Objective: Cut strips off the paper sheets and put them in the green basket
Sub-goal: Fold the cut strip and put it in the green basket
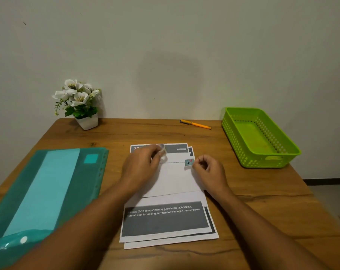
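The paper sheets [171, 184] lie stacked near-centre: thin, light and floppy, so press them flat near the edge. Your right hand [210, 168] pinches a small teal tab [189, 162]. Your left hand [143, 166] curls over something blurred, and I cannot tell whether it holds it. The green basket [262, 160] sits far right.

The left hand [139, 166] is motion-blurred; the pale thing [162, 151] at its fingertips cannot be made out. The right hand [210, 170] pinches a small teal piece [189, 162], too small to identify. The teal folder [48, 190] runs off the near left edge.
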